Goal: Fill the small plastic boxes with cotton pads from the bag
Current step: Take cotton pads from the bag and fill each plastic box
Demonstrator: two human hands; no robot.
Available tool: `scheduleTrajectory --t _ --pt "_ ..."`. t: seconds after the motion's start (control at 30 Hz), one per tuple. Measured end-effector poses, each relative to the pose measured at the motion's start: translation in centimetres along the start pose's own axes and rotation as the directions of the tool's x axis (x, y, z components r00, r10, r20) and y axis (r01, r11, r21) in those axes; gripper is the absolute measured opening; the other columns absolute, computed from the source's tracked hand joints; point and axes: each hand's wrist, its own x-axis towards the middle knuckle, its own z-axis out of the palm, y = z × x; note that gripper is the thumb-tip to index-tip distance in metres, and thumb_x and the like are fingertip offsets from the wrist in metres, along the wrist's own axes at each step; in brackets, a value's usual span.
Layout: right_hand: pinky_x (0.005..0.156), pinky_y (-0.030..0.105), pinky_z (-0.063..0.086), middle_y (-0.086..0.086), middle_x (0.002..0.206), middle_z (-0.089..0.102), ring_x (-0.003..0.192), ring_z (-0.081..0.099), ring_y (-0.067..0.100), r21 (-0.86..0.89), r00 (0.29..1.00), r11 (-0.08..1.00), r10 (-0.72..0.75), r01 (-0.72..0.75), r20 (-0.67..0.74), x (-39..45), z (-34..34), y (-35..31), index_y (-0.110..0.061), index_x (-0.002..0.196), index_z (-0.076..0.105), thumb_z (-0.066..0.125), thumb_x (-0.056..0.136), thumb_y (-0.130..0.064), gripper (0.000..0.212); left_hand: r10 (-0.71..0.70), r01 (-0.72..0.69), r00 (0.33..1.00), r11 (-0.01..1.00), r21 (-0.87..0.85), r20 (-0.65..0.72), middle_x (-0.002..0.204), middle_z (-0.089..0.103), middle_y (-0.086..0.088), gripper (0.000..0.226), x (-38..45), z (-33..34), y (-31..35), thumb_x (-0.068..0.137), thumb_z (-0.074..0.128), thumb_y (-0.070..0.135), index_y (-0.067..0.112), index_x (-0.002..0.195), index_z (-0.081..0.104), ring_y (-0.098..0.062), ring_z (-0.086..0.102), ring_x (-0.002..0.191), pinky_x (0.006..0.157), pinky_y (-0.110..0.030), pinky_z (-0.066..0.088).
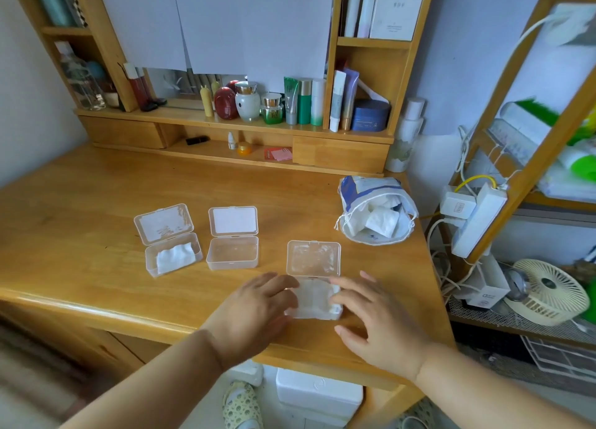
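While both hands rest at the nearest box (314, 299), left hand (258, 306) flat at its nine o'clock edge and right hand (371, 312) spread at three, neither pinching anything, I judge the next reach goes to the bag (374, 209). It lies at one o'clock, mouth toward me, pads showing, nearer my right hand.

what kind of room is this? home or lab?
Most likely a home bedroom or dressing corner: a wooden desk with a hutch shelf of skincare bottles and jars, a mirror behind them, and a small fan beside it.
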Motion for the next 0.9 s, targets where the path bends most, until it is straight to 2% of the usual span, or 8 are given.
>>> scheduleTrajectory --t 0.1,0.17,0.23,0.33,0.47,0.7,0.83,0.9 --pt "0.103 0.015 0.035 -0.022 0.132 0.046 0.121 0.045 -0.002 0.235 0.950 0.936 0.293 -0.261 -0.111 -1.8 0.5 -0.1 -0.025 0.123 0.057 0.069 0.080 -0.030 0.046 -0.147 0.119 0.961 0.984 -0.130 -0.232 0.104 0.067 0.002 0.008 -1.5 1.5 1.1 0.085 0.065 0.021 0.015 0.088 0.069 -0.015 0.066 0.090 0.073 -0.025 0.053" --pt "0.106 0.019 0.034 -0.027 0.124 0.048 0.118 0.045 -0.006 0.267 0.925 0.909 0.359 -0.319 -0.120 -2.1 0.8 -0.2 -0.026 0.120 0.062 0.071 0.081 -0.027 0.040 -0.210 0.161 0.927 0.971 -0.174 -0.312 0.100 0.067 0.004 0.018 -1.8 2.5 1.8 0.087 0.056 0.026 0.014 0.085 0.070 -0.013 0.064 0.087 0.071 -0.026 0.052" --pt "0.112 0.022 0.027 -0.028 0.120 0.049 0.115 0.042 -0.008 0.240 0.930 0.917 0.352 -0.319 -0.108 -1.8 1.0 -0.5 -0.026 0.117 0.066 0.070 0.083 -0.025 0.035 -0.243 0.188 0.902 0.965 -0.181 -0.358 0.098 0.067 0.005 0.020 -1.6 3.3 2.1 0.087 0.055 0.027 0.015 0.083 0.070 -0.012 0.064 0.085 0.068 -0.027 0.052" --pt "0.104 0.002 -0.002 -0.028 0.124 0.047 0.114 0.030 -0.011 0.175 0.946 0.936 0.320 -0.306 -0.057 -1.1 1.3 -0.8 -0.028 0.124 0.062 0.062 0.088 -0.031 0.035 -0.244 0.206 0.898 0.968 -0.140 -0.367 0.096 0.068 0.004 0.021 -1.1 3.7 1.6 0.087 0.054 0.026 0.015 0.083 0.071 -0.013 0.064 0.084 0.067 -0.029 0.054" --pt "0.101 0.000 -0.010 -0.018 0.135 0.050 0.119 0.029 -0.013 0.165 0.963 0.951 0.269 -0.262 -0.019 0.3 1.4 -0.8 -0.027 0.129 0.058 0.055 0.092 -0.033 0.038 -0.209 0.213 0.907 0.977 -0.030 -0.366 0.094 0.068 0.003 0.023 -0.9 3.1 0.6 0.086 0.052 0.027 0.015 0.083 0.071 -0.017 0.064 0.083 0.069 -0.030 0.053" --pt "0.084 0.010 0.044 -0.019 0.104 0.066 0.096 0.057 -0.008 0.287 0.839 0.862 0.487 -0.417 -0.243 -1.5 -1.9 3.3 -0.026 0.105 0.071 0.068 0.085 -0.022 0.020 -0.130 0.076 0.902 0.986 -0.146 -0.412 0.098 0.062 0.007 0.013 4.0 2.9 4.8 0.087 0.057 0.025 0.023 0.099 0.063 -0.015 0.058 0.087 0.076 -0.026 0.045" --pt "0.072 0.007 0.046 -0.019 0.091 0.067 0.087 0.060 -0.010 0.570 0.667 0.684 0.686 -0.455 -0.291 -2.0 -3.5 6.2 -0.031 0.093 0.068 0.066 0.086 -0.017 0.016 -0.033 0.019 0.952 0.999 -0.050 -0.304 0.100 0.067 0.004 0.022 11.2 2.4 7.0 0.089 0.049 0.020 0.015 0.090 0.070 -0.019 0.062 0.090 0.075 -0.030 0.050" --pt "0.071 0.007 0.044 -0.018 0.093 0.067 0.086 0.061 -0.008 0.637 0.652 0.622 0.720 -0.455 -0.237 -1.8 -3.1 6.7 -0.034 0.092 0.066 0.065 0.087 -0.018 0.017 -0.043 0.058 0.994 0.986 0.154 -0.099 0.130 0.058 -0.003 0.030 14.9 2.9 7.1 0.091 0.043 0.024 0.014 0.093 0.072 -0.026 0.050 0.123 0.100 -0.036 0.041"
